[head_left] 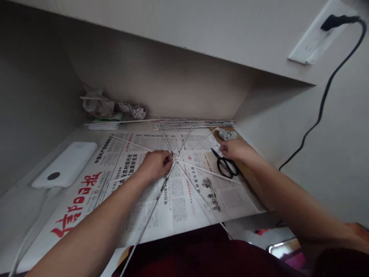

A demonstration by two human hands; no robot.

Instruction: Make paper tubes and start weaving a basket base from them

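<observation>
1. Likely a home: a plain desk (23, 207) tucked into a pale wall recess.
2. Upper right: a household-style socket (309, 46) with a black plug (331, 23).
3. Left: a white power bank (69, 161), cabled.
4. Centre: spread newspaper (184, 196) carrying paper sticks (201, 169).
5. Upper left of centre: a plastic bag (98, 105).

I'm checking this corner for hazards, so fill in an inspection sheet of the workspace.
Surface: tabletop partly covered by newspaper.
Job's things: thin sticks crossed like a star; scissors to their right; a stick bundle behind.
Clutter: plastic bag at the back, white device at left.
Hands: left hand at the crossing, fingers closed; right hand beside the scissors, grip unclear.
Cables: black cord plugged into the wall outlet; white cable near the white device.
Surroundings: pale wall at right, overhanging panel above.
</observation>
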